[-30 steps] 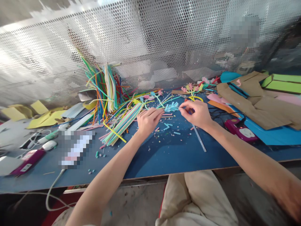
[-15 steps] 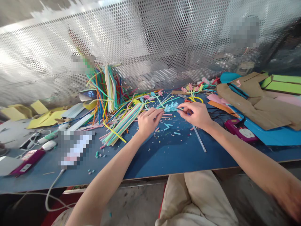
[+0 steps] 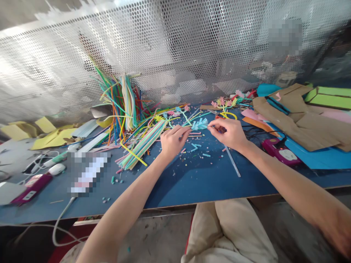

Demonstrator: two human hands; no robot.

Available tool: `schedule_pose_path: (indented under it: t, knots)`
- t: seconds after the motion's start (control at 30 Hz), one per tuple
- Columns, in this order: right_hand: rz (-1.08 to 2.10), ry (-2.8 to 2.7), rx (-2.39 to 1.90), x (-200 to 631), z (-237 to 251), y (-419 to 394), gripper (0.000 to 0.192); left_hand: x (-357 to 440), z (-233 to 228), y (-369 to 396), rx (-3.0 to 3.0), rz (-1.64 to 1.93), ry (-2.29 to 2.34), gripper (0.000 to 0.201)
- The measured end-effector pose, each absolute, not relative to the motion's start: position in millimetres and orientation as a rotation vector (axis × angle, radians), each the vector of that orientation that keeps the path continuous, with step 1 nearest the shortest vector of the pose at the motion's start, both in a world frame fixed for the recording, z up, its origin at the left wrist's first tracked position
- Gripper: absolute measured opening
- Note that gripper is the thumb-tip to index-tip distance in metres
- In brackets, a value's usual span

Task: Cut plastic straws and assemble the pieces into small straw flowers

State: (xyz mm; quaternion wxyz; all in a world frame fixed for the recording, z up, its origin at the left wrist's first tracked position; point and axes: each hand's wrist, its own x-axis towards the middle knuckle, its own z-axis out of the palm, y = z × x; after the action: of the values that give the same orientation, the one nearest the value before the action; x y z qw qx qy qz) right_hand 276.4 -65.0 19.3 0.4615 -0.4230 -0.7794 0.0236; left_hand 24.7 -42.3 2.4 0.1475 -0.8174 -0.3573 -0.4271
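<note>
A light blue straw flower (image 3: 199,125) with fringed, splayed strips is held just above the blue table (image 3: 192,182). My left hand (image 3: 172,140) pinches its stem from the left. My right hand (image 3: 230,132) pinches one of the fringe strips at the flower's right side. Cut bits of straw (image 3: 196,148) lie scattered under and between both hands. A clear straw (image 3: 232,163) lies on the table below my right wrist.
A bundle of coloured straws (image 3: 142,144) lies left of my left hand, more stand upright (image 3: 124,102) against the perforated metal screen. Finished straw flowers (image 3: 223,103) lie behind. Cardboard and coloured paper sheets (image 3: 298,117) at right, a purple device (image 3: 279,151), cables and tools (image 3: 55,170) at left.
My right hand's fingers shifted slightly along the flower's fringe, moving left to it and then a little back. My left hand stayed in place.
</note>
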Motion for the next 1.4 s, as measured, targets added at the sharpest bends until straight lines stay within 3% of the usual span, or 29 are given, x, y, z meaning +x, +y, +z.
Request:
schedule_pose_path:
  t: [0.23, 0.6, 0.97, 1.4]
  knots:
    - [0.111, -1.759, -1.026, 278, 17, -64, 0.026, 26, 3, -41, -2.344, -1.261, -1.142, 0.020]
    - [0.018, -1.942, -0.852, 276, 12, -58, 0.012, 30, 3, -45, -2.388, -1.256, -1.150, 0.021]
    - [-0.102, -1.943, -0.873, 277, 10, -55, 0.020, 31, 1, -46, -2.394, -1.289, -1.167, 0.019]
    - [-0.112, -1.950, -0.815, 279, 10, -55, 0.012, 31, 2, -46, -2.405, -1.294, -1.148, 0.020]
